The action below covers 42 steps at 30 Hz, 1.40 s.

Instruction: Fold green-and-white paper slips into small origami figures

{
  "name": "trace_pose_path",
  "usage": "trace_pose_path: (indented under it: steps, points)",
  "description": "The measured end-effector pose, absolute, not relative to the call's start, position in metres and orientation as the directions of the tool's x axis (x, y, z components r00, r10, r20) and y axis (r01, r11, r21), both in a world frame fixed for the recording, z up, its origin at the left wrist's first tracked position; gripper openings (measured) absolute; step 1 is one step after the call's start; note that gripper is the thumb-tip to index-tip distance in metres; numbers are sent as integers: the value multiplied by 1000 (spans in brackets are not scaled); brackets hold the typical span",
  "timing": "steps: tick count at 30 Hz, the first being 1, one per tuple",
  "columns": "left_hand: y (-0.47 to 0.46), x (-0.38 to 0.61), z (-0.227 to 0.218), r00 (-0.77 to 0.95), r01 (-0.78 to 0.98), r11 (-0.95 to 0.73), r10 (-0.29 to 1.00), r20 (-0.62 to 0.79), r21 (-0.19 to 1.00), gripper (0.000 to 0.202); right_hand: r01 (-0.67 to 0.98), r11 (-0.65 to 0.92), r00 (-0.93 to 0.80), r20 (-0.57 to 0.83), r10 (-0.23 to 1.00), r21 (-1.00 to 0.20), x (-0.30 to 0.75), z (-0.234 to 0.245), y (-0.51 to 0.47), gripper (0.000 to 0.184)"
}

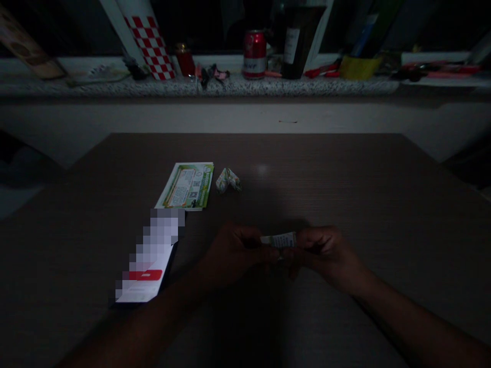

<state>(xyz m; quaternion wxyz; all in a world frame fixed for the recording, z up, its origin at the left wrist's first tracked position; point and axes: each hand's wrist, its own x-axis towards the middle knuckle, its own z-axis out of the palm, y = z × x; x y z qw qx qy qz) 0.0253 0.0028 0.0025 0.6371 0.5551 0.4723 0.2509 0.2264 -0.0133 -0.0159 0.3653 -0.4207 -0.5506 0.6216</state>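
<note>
Between my two hands is a small piece of folded printed paper (pixel 283 240), pale with some green and dark lettering. My left hand (pixel 240 253) pinches its left end, thumb in front. At the other end, the fingers of my right hand (pixel 326 253) are closed on the same paper. The hands nearly meet at its lower edge, and the dim light hides the fingertips there. Beyond my left hand stands a folded paper piece (pixel 229 180) with two pointed lobes. A stack of green-and-white printed sheets (pixel 184 186) lies left of it.
A lit phone (pixel 148 276), its screen partly blurred out, lies beside my left forearm. Behind the brown table (pixel 337 168) runs a speckled windowsill (pixel 230 91). On it are a red can (pixel 254 53), a red-checked tube (pixel 151 48), a dark container (pixel 301 43) and a yellow holder (pixel 359 67).
</note>
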Motion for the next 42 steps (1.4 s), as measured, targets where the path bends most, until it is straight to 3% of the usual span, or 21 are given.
trace_pose_path:
  steps: [7, 13, 21, 25, 42]
  points:
    - [2, 25, -5, 427, 193, 229, 856, -292, 954, 23, 2, -21, -293, -21, 956, -1000, 226, -13, -13, 15]
    - [1, 25, -1, 362, 266, 132, 904, -226, 955, 23, 15, -31, -294, -34, 955, -999, 225, -14, -14, 14]
    - [1, 25, 0, 407, 238, 105, 892, -197, 966, 24, 12, 1, -260, -2, 966, -1000, 222, -9, -14, 22]
    - [0, 26, 0, 385, 282, 49, 909, -160, 958, 28, 2, 18, -199, 18, 980, -1000, 222, -11, -14, 14]
    - [-5, 29, 2, 396, 182, 40, 911, -110, 982, 18, 0, 56, -150, 55, 987, -998, 221, -11, -16, 6]
